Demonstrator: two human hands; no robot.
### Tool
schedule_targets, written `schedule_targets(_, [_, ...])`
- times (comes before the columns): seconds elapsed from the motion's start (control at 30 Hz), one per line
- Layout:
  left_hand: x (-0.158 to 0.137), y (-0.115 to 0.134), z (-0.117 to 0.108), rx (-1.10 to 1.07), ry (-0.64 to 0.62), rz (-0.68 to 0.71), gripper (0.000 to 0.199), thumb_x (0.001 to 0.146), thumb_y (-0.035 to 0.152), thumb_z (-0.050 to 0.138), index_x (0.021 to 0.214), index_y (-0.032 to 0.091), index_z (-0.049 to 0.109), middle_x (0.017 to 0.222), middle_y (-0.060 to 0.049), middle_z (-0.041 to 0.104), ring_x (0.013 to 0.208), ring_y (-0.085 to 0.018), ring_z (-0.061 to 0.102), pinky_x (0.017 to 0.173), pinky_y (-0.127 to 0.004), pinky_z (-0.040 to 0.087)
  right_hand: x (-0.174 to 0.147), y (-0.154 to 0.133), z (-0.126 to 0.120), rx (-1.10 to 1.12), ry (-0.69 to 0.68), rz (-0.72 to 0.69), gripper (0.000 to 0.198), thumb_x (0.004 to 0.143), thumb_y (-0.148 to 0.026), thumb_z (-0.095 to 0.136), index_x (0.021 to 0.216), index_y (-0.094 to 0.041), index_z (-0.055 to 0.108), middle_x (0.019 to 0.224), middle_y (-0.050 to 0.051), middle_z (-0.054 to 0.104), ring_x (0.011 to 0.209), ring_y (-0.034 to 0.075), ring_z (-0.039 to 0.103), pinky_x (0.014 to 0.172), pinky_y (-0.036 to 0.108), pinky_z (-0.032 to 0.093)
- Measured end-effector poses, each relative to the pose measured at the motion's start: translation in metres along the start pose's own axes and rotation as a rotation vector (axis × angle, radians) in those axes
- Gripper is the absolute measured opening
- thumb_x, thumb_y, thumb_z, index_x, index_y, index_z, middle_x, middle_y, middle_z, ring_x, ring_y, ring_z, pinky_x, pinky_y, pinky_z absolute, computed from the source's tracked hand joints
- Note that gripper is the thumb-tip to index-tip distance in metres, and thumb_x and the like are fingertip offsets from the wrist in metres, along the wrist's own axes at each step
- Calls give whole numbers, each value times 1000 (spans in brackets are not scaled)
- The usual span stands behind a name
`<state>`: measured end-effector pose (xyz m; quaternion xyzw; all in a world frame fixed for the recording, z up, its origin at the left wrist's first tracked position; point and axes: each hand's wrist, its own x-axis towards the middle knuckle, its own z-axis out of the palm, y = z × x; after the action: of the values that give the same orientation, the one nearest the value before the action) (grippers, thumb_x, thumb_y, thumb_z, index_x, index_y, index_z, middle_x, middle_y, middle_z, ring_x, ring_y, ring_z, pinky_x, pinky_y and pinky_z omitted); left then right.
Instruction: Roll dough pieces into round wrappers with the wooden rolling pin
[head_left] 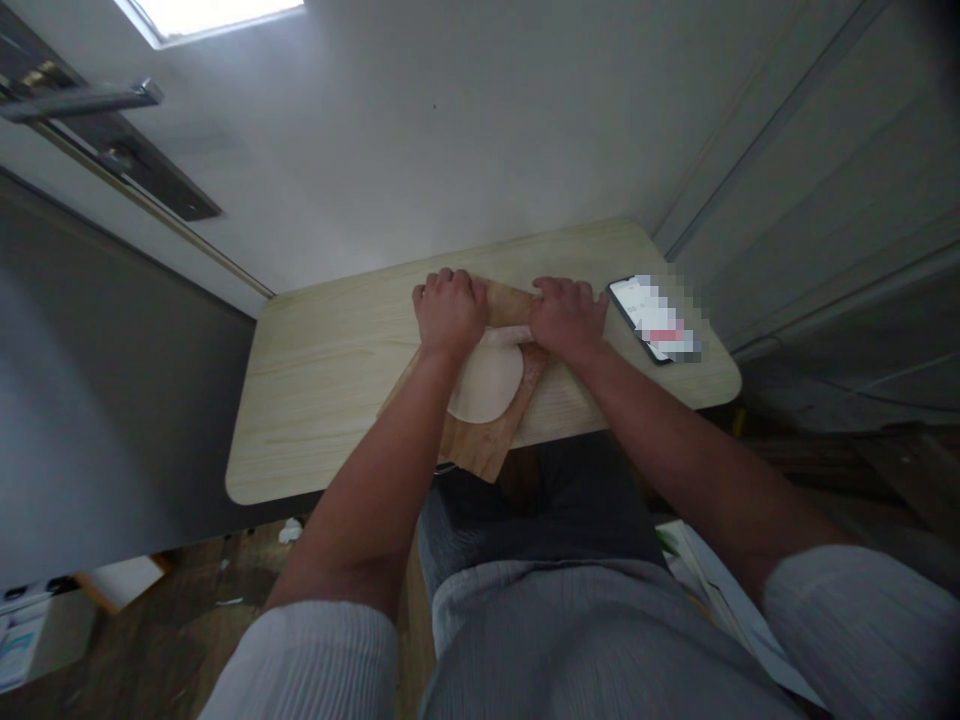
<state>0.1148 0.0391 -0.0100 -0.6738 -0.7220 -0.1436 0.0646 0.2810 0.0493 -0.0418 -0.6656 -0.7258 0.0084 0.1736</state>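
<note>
A flat, round, pale sheet of dough (pixel 487 385) lies on a wooden board (pixel 480 447). Across the far edge of the dough runs a short visible stretch of a pale rolling pin (pixel 508 336). My left hand (pixel 451 310) is closed over the pin's left end, fingers curled forward. Its right end is under my right hand (pixel 568 315), whose fingers are curled too. Both ends of the pin are hidden by the hands, and my left forearm covers part of the board.
The board rests on a light wooden table (pixel 315 380) with rounded corners. A phone (pixel 649 315) with a lit screen lies right of my right hand. Behind the table stands a pale door (pixel 450 150) with a metal handle (pixel 82 100).
</note>
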Motion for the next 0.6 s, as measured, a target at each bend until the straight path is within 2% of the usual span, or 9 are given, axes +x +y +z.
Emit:
schedule_targets(0.1, [2,-1,3,-22,6,-15,45,102,36,23,108,19,64,116,-16,65,115,-31,54,98,-46,39,2,0,0,-5,-12,5,42,95,-31,36,125,-21,64,124,17,65,115,39,51,97,64,28])
schedule_targets(0.3, [9,-2,6,-72,-66,-52,45,100,38,25,114,19,63,120,-19,62,119,-33,53,96,-49,40,7,-3,-5,-24,-62,0,42,94,-32,39,124,-20,66,124,19,64,117,41,51,97,68,27])
schedule_targets(0.6, [14,-2,8,-24,7,-88,47,101,35,23,109,18,66,116,-17,67,113,-31,56,94,-46,43,11,-7,-8,-61,-79,-16,42,94,-30,41,126,-17,65,125,20,63,120,42,50,99,70,23])
